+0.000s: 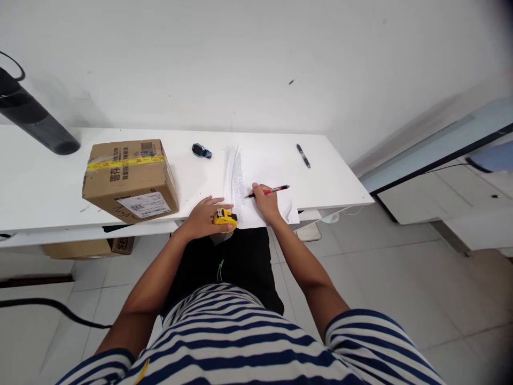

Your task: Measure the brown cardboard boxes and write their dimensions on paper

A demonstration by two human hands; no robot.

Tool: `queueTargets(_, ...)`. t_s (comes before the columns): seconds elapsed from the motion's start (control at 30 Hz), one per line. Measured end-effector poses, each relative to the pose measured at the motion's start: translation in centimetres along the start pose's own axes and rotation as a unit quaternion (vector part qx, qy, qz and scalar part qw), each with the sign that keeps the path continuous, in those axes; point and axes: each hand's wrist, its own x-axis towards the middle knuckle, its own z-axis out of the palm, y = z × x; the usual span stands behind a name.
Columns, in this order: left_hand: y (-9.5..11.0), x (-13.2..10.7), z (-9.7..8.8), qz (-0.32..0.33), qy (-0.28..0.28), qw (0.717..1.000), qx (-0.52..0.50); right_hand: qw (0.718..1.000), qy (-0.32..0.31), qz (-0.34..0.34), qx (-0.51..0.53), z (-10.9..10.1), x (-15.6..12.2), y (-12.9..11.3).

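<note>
My right hand is closed on a red pen, its tip touching white paper with lines of handwriting down its left side. At the table's front edge my left hand rests over a yellow tape measure, fingers curled round it. The paper lies on the white table.
A cardboard parcel with yellow tape and a label stands left of my hands. A small dark blue object and a black pen lie further back. A dark cylinder leans at far left. Another box sits under the table.
</note>
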Motion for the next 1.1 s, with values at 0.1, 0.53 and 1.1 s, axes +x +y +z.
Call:
queueTargets(0.1,0.9,-1.3,-0.5,-0.016,0.03,0.994,-0.108,0.995,-0.005,-0.06,-0.08,-0.2,1.2,0.0)
queueTargets(0.53,7.3,-10.3,-6.7,0.112,0.41,0.898,-0.119,0.846,-0.452,-0.255,0.124,4.9,-6.3,-14.2)
queueTargets(1.1,4.5,-16.4,-17.2,-0.169,0.315,0.89,-0.284,0.784,-0.346,-0.433,-0.279,8.0,-1.3,-20.2)
